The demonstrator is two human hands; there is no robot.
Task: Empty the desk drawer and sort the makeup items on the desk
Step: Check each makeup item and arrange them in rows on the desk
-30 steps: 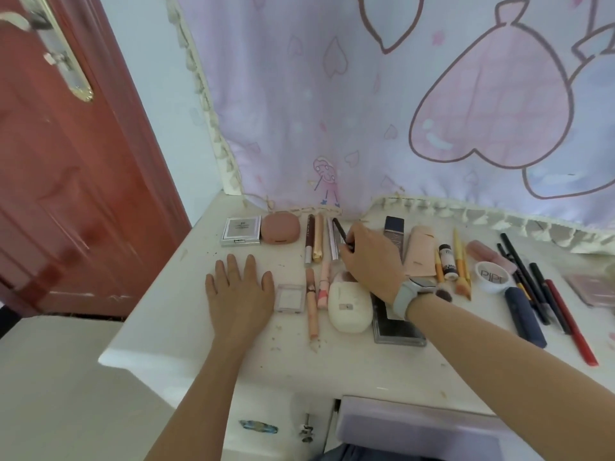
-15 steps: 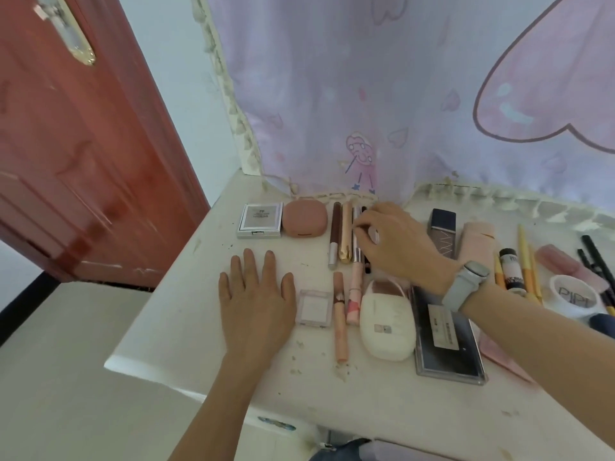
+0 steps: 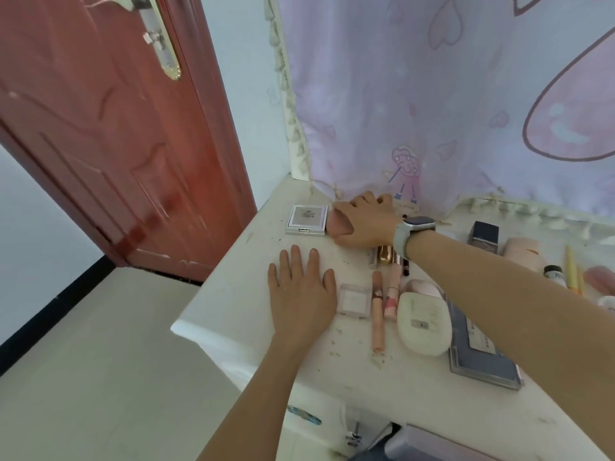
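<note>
Your left hand [image 3: 301,287] lies flat, palm down, on the white desk top [image 3: 233,294], fingers straight and slightly spread, pointing toward the back of the desk; it grips nothing, and its forearm runs up from the bottom edge of the view. Just to its right sits a small clear square compact [image 3: 354,300], close beside your little finger. Your right hand [image 3: 364,224] reaches across from the right, its forearm stretched over the row of makeup, with a grey-strapped smartwatch [image 3: 411,232] on the wrist. That hand is cupped over the round terracotta-pink compact [image 3: 336,223] at the back of the desk, thumb at the near side and fingers curled over the far side by the hem of the lilac printed curtain [image 3: 449,111], so it holds the compact. Touching or nearly touching the compact on its left is a square silver mirrored compact [image 3: 307,219]. Below your right wrist a gold tube [image 3: 386,255] and thin pencils lie partly hidden. Nearer you, a peach lip-gloss tube [image 3: 378,311] and a pink patterned tube [image 3: 392,292] lie side by side, then a cream oval case [image 3: 422,322] and a dark grey rectangular palette [image 3: 482,361]. A red wooden door [image 3: 100,128] stands to the left.
</note>
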